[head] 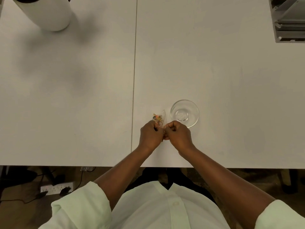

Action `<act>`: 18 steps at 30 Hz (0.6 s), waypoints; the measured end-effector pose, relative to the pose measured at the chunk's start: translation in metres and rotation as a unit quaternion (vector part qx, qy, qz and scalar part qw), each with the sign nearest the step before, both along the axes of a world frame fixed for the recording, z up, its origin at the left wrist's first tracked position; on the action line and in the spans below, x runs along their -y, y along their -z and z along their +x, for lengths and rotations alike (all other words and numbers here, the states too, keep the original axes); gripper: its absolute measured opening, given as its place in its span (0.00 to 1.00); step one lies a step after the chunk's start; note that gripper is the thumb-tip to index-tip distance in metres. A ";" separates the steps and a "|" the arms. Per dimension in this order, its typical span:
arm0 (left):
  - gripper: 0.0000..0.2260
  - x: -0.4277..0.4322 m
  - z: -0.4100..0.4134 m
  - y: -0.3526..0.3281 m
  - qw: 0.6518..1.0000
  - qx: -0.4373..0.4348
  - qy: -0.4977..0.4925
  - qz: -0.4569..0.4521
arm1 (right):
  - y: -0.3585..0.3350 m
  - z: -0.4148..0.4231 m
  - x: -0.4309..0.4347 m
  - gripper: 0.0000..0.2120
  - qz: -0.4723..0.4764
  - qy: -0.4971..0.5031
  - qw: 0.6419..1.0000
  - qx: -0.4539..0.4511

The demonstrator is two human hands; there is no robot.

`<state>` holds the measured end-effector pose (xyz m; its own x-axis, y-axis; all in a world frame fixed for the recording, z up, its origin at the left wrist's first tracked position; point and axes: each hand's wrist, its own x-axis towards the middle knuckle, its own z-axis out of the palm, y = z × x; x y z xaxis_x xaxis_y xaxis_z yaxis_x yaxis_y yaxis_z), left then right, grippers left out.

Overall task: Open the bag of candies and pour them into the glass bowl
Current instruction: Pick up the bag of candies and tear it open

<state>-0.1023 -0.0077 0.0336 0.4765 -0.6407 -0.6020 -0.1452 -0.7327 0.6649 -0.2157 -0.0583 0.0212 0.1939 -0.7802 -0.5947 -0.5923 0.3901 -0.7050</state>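
Left hand [150, 135], fingers curled, pinches the near end of the clear bag of candies [159, 119]; right hand [179, 135], likewise clenched, grips the same end from the other side. The bag's far end, with multicoloured candies inside, points away. An empty glass bowl [184, 113] stands just right of the bag on the white table [231, 80].

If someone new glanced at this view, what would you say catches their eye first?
Most likely the two hands meeting near the table's front edge, the left hand and the right hand each with a grip on a small clear bag of candies. Just right of the bag sits an empty glass bowl. Far off, at the table's back left corner, stands a white cylinder.
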 end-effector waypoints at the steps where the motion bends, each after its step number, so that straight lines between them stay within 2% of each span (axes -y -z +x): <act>1: 0.06 0.000 -0.001 0.000 1.000 0.005 -0.005 0.002 | 0.000 0.000 0.000 0.04 -0.001 0.004 1.000 -0.001; 6: 0.05 -0.002 0.004 0.001 1.000 0.006 -0.020 0.000 | 0.000 -0.002 0.000 0.04 0.019 0.015 1.000 0.011; 12: 0.07 0.000 0.006 0.000 0.999 -0.037 0.002 -0.004 | 0.000 0.003 0.002 0.04 0.016 0.029 0.999 0.015; 18: 0.06 -0.001 0.008 0.002 1.000 -0.017 0.017 0.003 | 0.001 0.001 0.002 0.04 0.088 0.033 0.995 0.029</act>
